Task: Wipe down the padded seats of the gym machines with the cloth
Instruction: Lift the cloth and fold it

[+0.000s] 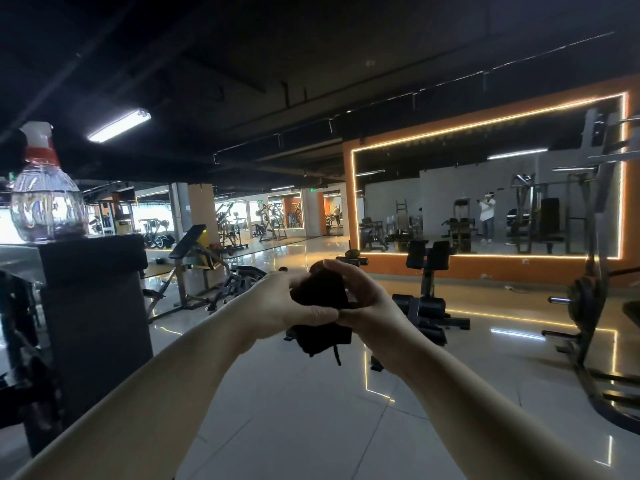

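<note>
Cloth point(320, 296) bunched between left hand point(277, 303) and right hand point(367, 299), both gripping it; nearest padded seat point(93, 252), probably, lies left, nearer the left hand.

A dark ceiling point(311, 46) carries a lit tube lamp point(119, 125) at ten o'clock. Glossy pale floor tiles point(311, 410) mirror the lights. At two o'clock an orange wall point(349, 202) frames a large mirror point(450, 209) edged with a glowing strip.
</note>
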Available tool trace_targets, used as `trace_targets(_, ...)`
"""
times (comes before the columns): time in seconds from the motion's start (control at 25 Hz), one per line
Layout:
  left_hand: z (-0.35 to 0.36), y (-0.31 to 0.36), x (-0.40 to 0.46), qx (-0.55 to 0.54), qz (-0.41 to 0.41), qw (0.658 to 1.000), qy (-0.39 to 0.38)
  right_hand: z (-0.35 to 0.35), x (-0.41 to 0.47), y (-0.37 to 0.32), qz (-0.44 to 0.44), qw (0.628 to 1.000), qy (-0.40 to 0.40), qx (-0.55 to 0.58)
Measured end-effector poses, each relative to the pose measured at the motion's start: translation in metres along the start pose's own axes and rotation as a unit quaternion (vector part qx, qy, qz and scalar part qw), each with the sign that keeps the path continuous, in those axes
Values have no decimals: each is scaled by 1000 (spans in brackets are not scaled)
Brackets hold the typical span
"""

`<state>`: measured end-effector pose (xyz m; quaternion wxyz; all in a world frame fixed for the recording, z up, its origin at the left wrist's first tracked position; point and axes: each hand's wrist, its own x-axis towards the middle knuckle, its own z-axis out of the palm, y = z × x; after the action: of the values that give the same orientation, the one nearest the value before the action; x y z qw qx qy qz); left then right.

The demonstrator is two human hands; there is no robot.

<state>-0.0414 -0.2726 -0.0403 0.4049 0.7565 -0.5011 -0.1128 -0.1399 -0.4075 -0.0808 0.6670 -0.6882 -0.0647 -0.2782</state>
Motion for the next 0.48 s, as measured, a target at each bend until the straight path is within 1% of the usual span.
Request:
trace_targets(0.04, -4, -1, -2, 3, -5, 1000, 10, 2, 3, -1, -10, 1000, -8, 0)
trace_targets(0.16, -16, -4, -7, 25, -16, 996, 83, 6, 9, -2, -12, 1000, -19, 15)
trace_targets(0.24, -23, -1, -16, 48, -13, 995, 86, 10, 15, -3, 3, 999, -28, 31)
trace_targets(0.28, -26, 2, -20, 67, -16, 994, 85, 13, 18, -4, 4, 999, -32, 24)
trace_targets(0.36, -35, 6, -25, 96, -19, 991, 91, 19, 25, -6, -11, 999, -29, -28)
trace_targets(0.44, -43, 9, -29, 98, -8, 988, 119, 23, 31, -11, -28, 997, -20, -69)
trace_targets(0.48, -48, 11, -31, 87, -4, 986, 140, 25, 34, -14, -26, 997, -18, -69)
